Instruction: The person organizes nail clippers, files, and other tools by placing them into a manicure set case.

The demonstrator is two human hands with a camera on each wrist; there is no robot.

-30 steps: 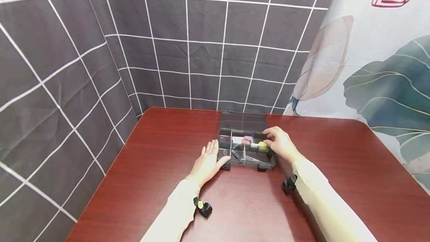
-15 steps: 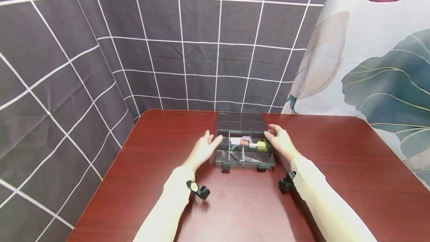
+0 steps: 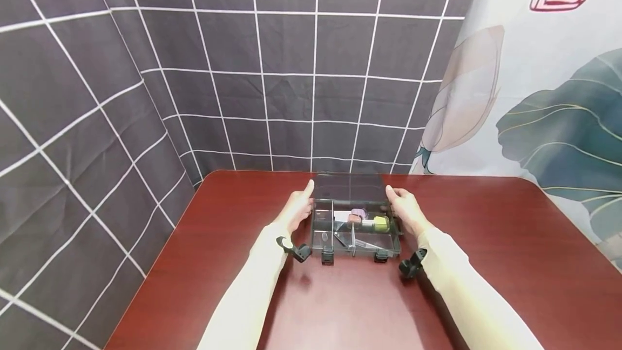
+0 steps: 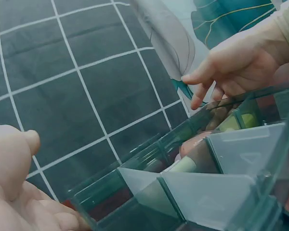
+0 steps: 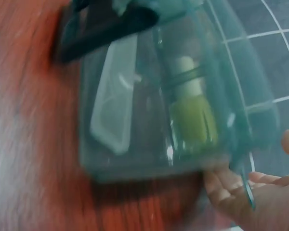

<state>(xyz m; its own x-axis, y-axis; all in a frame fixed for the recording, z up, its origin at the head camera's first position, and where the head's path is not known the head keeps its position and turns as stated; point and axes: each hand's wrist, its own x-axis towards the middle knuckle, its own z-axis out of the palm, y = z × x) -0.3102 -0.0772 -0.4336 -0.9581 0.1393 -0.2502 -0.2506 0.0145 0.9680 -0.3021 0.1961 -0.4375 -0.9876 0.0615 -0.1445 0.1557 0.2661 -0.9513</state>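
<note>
A dark see-through compartment box (image 3: 318, 247) stands on the table with its lid (image 3: 349, 187) folded back toward the wall. My left hand (image 3: 295, 209) is at the box's left side, thumb raised beside the lid's left edge. Across from it, my right hand (image 3: 409, 214) is at the right side, fingers low by the back corner and thumb apart in the right wrist view. Inside lie a yellow-green bottle (image 5: 195, 120) with a pale cap, a pink piece (image 3: 355, 219), a purple piece (image 3: 360, 213) and thin pointed items. Pale dividers (image 4: 207, 187) split the compartments.
Two black latches, a left latch (image 3: 328, 256) and a right latch (image 3: 381, 256), hang on the box's front. The red-brown table (image 3: 233, 199) ends at a dark gridded cloth wall (image 3: 286, 96). A patterned curtain (image 3: 559, 123) hangs at the right.
My left hand has lifted from the box's front left corner and moved back along its side toward the lid. My right hand has drawn out from the box to its right side.
</note>
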